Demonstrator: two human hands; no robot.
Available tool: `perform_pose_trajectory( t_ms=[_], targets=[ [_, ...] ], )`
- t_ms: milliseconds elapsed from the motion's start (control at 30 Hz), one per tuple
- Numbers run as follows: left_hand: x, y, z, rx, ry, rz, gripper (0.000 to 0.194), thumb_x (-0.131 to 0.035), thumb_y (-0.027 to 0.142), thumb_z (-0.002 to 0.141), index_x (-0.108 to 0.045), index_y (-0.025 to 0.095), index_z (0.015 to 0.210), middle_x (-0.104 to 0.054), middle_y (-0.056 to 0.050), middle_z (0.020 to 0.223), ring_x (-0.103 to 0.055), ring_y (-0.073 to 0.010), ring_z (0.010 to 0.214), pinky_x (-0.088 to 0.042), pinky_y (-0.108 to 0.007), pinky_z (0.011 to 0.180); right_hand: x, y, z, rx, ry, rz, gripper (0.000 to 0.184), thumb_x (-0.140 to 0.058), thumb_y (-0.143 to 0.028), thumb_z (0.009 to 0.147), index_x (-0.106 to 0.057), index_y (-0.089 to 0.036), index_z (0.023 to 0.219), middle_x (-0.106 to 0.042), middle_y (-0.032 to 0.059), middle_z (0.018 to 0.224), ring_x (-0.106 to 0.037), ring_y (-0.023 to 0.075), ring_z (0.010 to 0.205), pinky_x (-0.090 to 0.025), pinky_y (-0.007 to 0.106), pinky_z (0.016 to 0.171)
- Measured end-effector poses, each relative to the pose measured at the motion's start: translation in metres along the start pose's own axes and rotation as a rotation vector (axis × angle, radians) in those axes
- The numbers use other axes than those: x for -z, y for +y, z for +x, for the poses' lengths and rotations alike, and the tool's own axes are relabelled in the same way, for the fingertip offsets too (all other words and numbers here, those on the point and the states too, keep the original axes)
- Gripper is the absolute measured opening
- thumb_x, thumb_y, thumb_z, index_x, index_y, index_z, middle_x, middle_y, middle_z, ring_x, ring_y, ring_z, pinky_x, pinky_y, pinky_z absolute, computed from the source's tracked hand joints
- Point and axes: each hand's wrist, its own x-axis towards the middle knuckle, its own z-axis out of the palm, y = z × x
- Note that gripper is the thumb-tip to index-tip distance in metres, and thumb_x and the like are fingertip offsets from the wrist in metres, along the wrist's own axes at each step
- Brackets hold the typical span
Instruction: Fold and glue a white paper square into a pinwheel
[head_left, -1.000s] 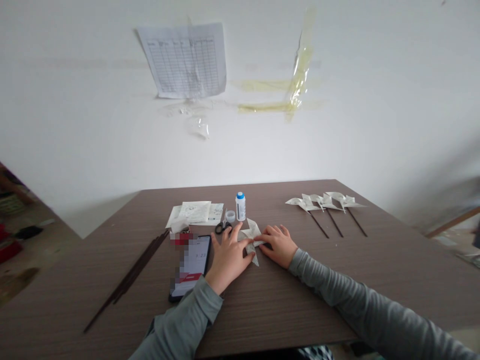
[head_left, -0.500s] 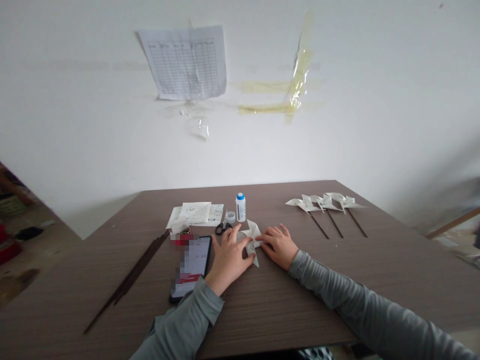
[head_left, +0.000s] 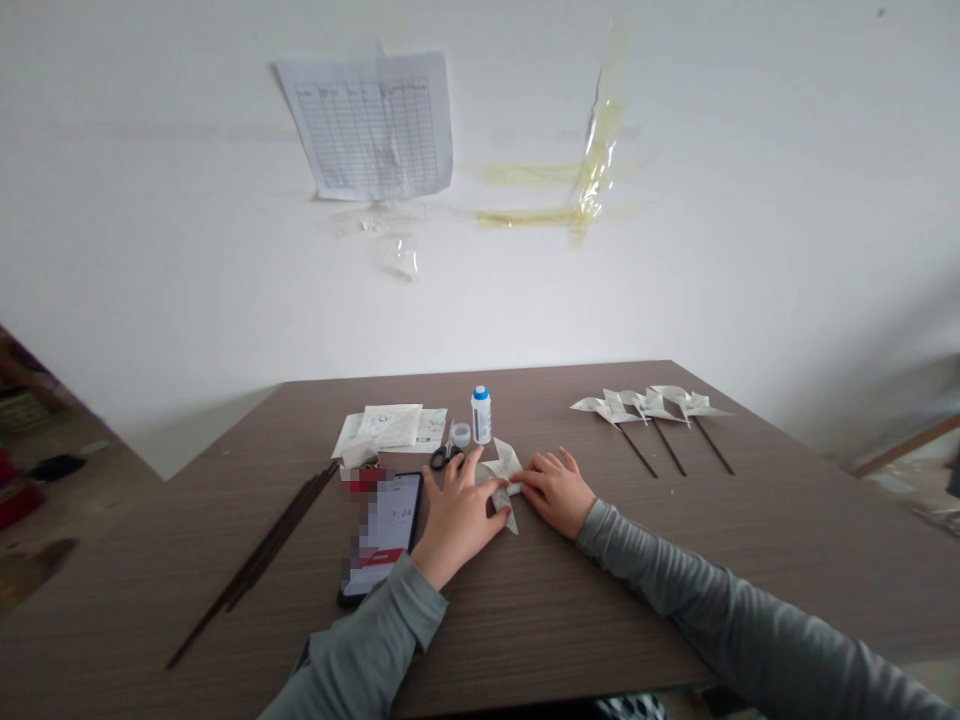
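Note:
A white paper pinwheel (head_left: 505, 458) lies flat on the table between my hands, its blades folded in toward the centre. My left hand (head_left: 459, 515) grips its left side with thumb and index finger, the other fingers spread. From the right, the fingertips of my right hand (head_left: 561, 492) pinch the pinwheel near its centre. My fingers hide part of the blades. Just beyond stand a white glue bottle (head_left: 481, 418) with a blue cap and a small clear cup (head_left: 460, 434). Black-handled scissors (head_left: 445, 457) lie beside my left fingertips.
Three pinwheels on dark sticks (head_left: 637, 448) lie at the back right. Left of my hand are a phone (head_left: 401, 515), a red box (head_left: 364, 480), paper sheets (head_left: 390, 425) and a bundle of dark sticks (head_left: 262, 550). A wall (head_left: 525, 310) rises behind the table (head_left: 600, 620).
My right fingertips have shifted very slightly at the pinwheel's centre. My left hand and the other things stay in place.

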Motion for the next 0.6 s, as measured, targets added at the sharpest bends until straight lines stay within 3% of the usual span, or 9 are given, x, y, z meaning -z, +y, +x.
perform_pose_trajectory(
  t_ms=[167, 600],
  targets=[
    [-0.003, 0.000, 0.000, 0.010, 0.028, -0.001, 0.047, -0.092, 0.039, 0.109, -0.097, 0.046, 0.155, -0.057, -0.007, 0.208, -0.055, -0.0546, 0.187, -0.042, -0.094, 0.153, -0.003, 0.006, -0.001, 0.032, 0.016, 0.011, 0.039, -0.069, -0.023, 0.122, -0.100, -0.035, 0.143, -0.094, 0.0100, 0.133, -0.086, 0.0339, 0.134, -0.045, 0.078, 0.154],
    [0.005, -0.001, 0.003, -0.009, -0.019, -0.035, 0.046, -0.092, 0.035, 0.110, -0.098, 0.045, 0.154, -0.055, -0.007, 0.209, -0.052, -0.0581, 0.189, -0.032, -0.103, 0.152, 0.011, -0.003, 0.002, 0.028, -0.091, -0.032, 0.042, -0.070, -0.020, 0.126, -0.098, -0.035, 0.154, -0.091, 0.0134, 0.140, -0.083, 0.0360, 0.141, -0.049, 0.078, 0.150]
  ],
)
